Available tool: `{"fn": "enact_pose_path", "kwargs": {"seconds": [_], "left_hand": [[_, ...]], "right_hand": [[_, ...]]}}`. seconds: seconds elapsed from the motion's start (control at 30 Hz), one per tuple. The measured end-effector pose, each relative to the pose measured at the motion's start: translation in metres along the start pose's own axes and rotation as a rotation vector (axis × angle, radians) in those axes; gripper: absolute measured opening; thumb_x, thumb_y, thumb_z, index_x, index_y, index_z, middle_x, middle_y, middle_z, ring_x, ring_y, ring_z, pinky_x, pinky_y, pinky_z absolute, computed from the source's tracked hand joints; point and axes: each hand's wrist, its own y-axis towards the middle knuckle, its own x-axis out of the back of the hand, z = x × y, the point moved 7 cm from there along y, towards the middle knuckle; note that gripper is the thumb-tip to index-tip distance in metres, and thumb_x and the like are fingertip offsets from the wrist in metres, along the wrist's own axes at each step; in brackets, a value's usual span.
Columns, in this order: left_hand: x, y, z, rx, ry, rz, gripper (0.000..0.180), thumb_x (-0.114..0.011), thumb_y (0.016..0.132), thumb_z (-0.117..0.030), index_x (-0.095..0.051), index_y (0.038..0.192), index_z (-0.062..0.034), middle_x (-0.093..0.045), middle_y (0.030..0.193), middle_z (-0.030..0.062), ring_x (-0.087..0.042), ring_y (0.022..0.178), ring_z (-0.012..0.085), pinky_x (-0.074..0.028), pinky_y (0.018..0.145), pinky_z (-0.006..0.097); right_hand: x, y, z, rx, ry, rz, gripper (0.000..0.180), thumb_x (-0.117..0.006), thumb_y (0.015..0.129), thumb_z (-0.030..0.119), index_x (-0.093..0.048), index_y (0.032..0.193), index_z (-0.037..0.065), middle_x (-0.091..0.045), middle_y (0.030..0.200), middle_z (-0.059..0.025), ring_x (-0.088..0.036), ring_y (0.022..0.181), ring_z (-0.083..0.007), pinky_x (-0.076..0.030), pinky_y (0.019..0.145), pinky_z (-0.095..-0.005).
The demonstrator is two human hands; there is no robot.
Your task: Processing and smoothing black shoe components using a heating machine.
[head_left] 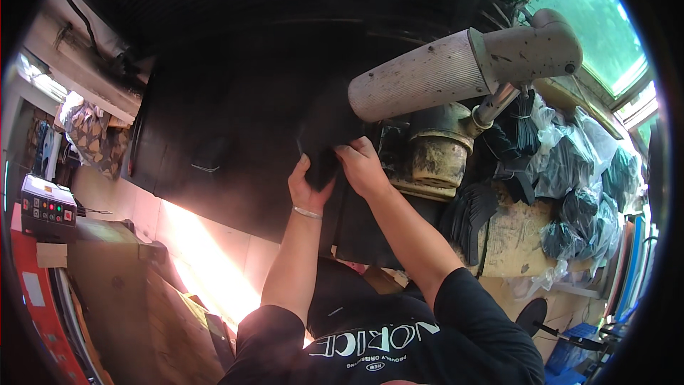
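Over the dark work surface [178, 128], a flat black piece [320, 167] is held between my two hands; its outline melts into the dark background, so its kind is unclear. My left hand [308, 187], below a bracelet-ringed wrist, grips the near left side with the thumb up along it. Fingers bent into a pinch, my right hand [363, 164] is at the piece's right edge. What its fingertips press on is partly hidden. Left of my hands, a small dark block-like shape with a pale edge [206, 167] lies on the surface.
A grey ribbed machine arm [420, 75] reaches in close above my right hand, over a worn yellowish round housing [438, 157]. To the right are stacked black curved pieces [470, 221] and clear plastic bags [570, 164]. A control box with buttons [50, 203] stands far left.
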Motion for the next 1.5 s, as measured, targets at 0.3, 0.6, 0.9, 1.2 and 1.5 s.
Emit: {"fn": "enact_pose_path", "kwargs": {"seconds": [0.3,0.6,0.9,1.2,1.5], "left_hand": [[-0.010,-0.018,0.004,0.029,0.002,0.028,0.060,-0.069,0.082,-0.020,-0.048,0.135,0.0007,-0.057,0.132,0.0150,-0.052,0.126,0.0295,-0.036,0.113,0.044],[-0.014,-0.035,0.011,0.048,0.022,0.032,0.064,-0.071,0.078,-0.020,-0.048,0.134,0.0010,-0.058,0.131,0.0146,-0.053,0.125,0.0294,-0.036,0.113,0.043],[-0.021,-0.075,0.019,0.022,0.343,-0.046,0.074,-0.073,0.077,-0.013,-0.039,0.142,-0.0010,-0.054,0.133,0.0136,-0.052,0.124,0.0285,-0.040,0.109,0.040],[-0.049,-0.119,-0.001,-0.300,1.655,0.171,0.073,-0.077,0.076,-0.012,-0.039,0.136,0.0041,-0.053,0.130,0.0180,-0.051,0.123,0.0248,-0.042,0.103,0.037],[-0.012,-0.137,-0.013,-0.213,1.134,-0.143,0.062,-0.073,0.082,-0.012,-0.043,0.133,0.0065,-0.059,0.120,0.0176,-0.059,0.110,0.0266,-0.048,0.095,0.038]], "right_hand": [[0.000,-0.020,-0.002,0.024,0.024,0.018,0.045,-0.049,0.091,-0.005,-0.046,0.136,0.000,-0.059,0.126,-0.0085,-0.054,0.118,-0.0158,-0.041,0.102,-0.0299],[-0.002,-0.043,0.002,0.069,0.068,-0.001,0.041,-0.049,0.091,-0.004,-0.051,0.131,0.001,-0.060,0.123,-0.0062,-0.055,0.115,-0.0149,-0.042,0.099,-0.0310],[0.015,-0.096,-0.018,-0.136,-0.053,0.016,0.055,-0.057,0.076,0.002,-0.051,0.131,0.000,-0.059,0.125,-0.0085,-0.054,0.118,-0.0203,-0.039,0.104,-0.0336],[-0.003,-0.114,-0.017,-0.166,0.466,-0.031,0.072,-0.047,0.065,0.005,-0.045,0.136,0.000,-0.047,0.143,-0.0139,-0.048,0.126,-0.0262,-0.034,0.111,-0.0392],[-0.026,-0.128,-0.025,-0.244,-0.021,0.005,0.066,-0.052,0.081,0.003,-0.035,0.144,-0.003,-0.044,0.145,-0.0171,-0.043,0.133,-0.0259,-0.032,0.113,-0.0375]]}}
